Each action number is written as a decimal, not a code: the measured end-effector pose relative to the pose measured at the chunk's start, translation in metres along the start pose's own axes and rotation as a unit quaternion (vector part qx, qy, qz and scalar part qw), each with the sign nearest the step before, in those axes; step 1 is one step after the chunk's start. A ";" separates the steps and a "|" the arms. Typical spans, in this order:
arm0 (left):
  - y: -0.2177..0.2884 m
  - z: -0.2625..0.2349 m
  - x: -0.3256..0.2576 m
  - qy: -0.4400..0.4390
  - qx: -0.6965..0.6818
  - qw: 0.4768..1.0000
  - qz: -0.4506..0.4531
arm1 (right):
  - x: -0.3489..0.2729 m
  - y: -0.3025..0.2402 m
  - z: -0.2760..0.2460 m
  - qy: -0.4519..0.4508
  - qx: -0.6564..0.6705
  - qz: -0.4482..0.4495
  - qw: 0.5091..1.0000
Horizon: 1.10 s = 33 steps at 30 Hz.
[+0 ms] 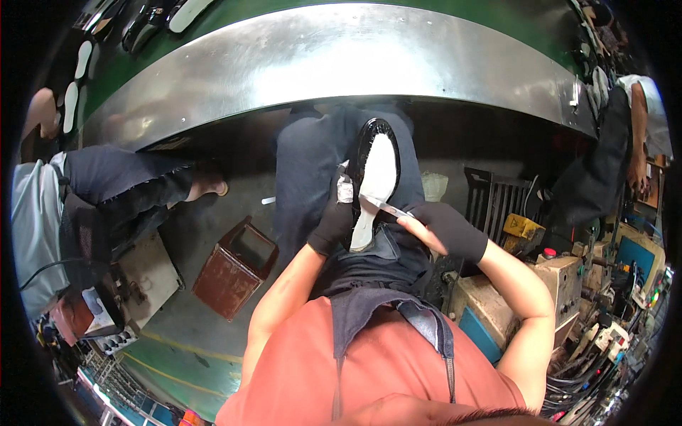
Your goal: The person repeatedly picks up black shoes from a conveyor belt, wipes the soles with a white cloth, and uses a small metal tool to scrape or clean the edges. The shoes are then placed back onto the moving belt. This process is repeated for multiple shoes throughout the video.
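A glossy black shoe rests bottom-up over the person's lap, its broad, rounded toe pointing far and its narrower heel end near, the far end leaning a little to the right. The underside is covered in matte white, narrowing at the waist, with a shiny black rim around the toe. The left hand grips its left edge. In the right hand, a slim, pale, flat tool slants leftward, its tip at the white waist; contact is unclear.
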<state>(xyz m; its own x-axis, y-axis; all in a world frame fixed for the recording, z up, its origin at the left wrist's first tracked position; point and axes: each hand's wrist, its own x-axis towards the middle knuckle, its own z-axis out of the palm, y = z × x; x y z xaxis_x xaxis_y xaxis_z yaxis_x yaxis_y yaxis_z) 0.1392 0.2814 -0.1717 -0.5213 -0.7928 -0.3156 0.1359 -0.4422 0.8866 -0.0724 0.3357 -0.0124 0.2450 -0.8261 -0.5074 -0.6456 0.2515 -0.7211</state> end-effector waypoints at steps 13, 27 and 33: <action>-0.011 0.012 0.006 0.123 0.208 0.955 0.174 | 0.005 0.024 0.014 0.163 -0.217 -0.133 0.953; 0.027 0.009 -0.007 0.004 0.329 0.937 0.122 | -0.014 -0.105 0.003 0.054 -0.276 -0.339 0.898; 0.018 -0.001 -0.009 -0.026 0.373 0.917 0.142 | -0.007 -0.051 0.011 0.093 -0.362 -0.162 0.913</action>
<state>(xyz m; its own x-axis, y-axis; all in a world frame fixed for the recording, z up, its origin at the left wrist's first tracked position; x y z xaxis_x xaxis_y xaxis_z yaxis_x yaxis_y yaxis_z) 0.1467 0.2806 -0.1535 -0.5965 -0.8018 -0.0363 -0.3307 0.2043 0.9214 -0.0328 0.3345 0.0226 0.4249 -0.8861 -0.1849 -0.8862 -0.3656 -0.2845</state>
